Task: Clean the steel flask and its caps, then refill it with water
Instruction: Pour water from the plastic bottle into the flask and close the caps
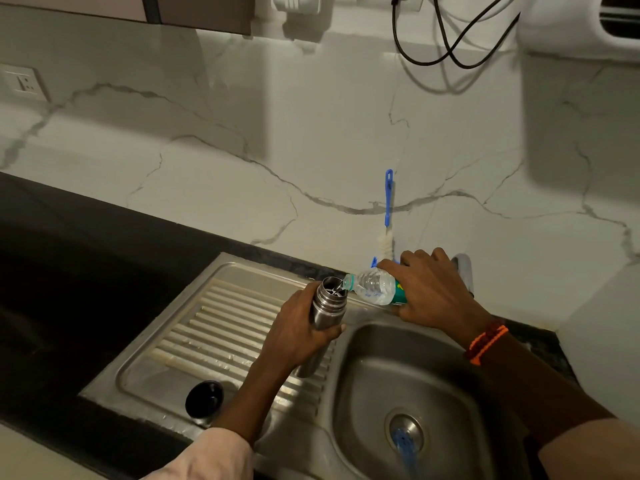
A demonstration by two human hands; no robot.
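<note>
The flask (327, 308) is a cylinder of brushed steel with ridged rings below its open mouth, held upright over the ribbed drainboard (221, 327) just left of the sink bowl (408, 368). The left hand (298, 329) wraps its fingers round the flask's middle, thumb towards the bowl. The right hand (427, 289) grips a clear, crinkled plastic bottle (372, 285) with a green label, tipped almost flat so its neck lies at the flask's mouth; a thin stream of water runs from it into the flask. A beaded orange and dark wristband (486, 341) circles the right wrist.

The sink is dull stainless steel, its bowl rounded, with a round drain (405, 431) and something blue lying in it. A round black cap (204, 398) sits on the drainboard's near left corner. Behind the bowl a blue-handled bottle brush (388, 202) with pale bristles leans against the veined white marble wall (242, 168).
</note>
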